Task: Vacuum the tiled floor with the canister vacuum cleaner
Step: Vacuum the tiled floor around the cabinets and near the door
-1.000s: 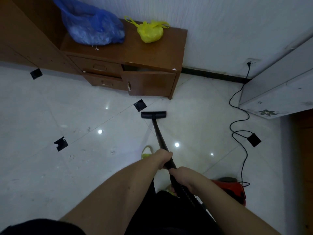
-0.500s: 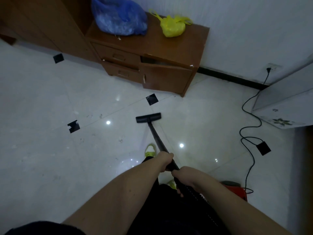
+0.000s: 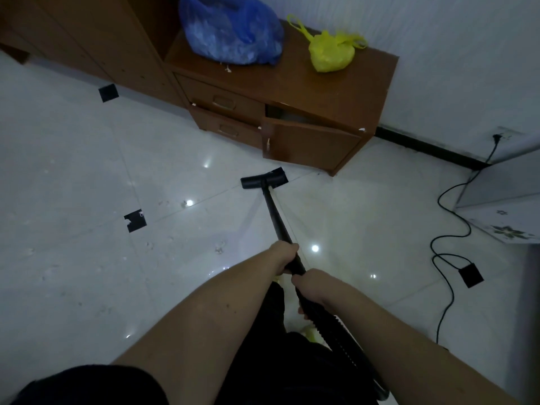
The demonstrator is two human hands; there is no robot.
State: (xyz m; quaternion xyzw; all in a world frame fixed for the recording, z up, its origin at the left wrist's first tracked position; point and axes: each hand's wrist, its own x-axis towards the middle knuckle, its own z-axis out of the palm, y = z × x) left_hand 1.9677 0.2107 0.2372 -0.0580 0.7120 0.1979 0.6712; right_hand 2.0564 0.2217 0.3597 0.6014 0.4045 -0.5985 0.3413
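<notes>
The black vacuum wand (image 3: 276, 217) runs from my hands out to its flat floor head (image 3: 264, 180), which lies on the white tiled floor (image 3: 87, 171) just in front of the brown cabinet. My left hand (image 3: 283, 256) grips the wand higher up the tube. Just behind it, my right hand (image 3: 311, 287) grips the wand where the ribbed black hose (image 3: 336, 331) begins. The hose runs down past my right forearm. The red canister is hidden in this view. Small bits of debris lie on the tiles left of the wand.
A brown cabinet (image 3: 306, 112) with drawers and a door ajar stands ahead, holding a blue bag (image 3: 230, 30) and a yellow bag (image 3: 331, 52). A black power cord (image 3: 450, 244) snakes from a wall socket (image 3: 496, 137) at right. A white furniture piece (image 3: 502, 206) stands at right.
The floor head has slid forward, up to the cabinet and over a black floor square. The view has shifted so the red canister is out of sight. Both hands keep their grip.
</notes>
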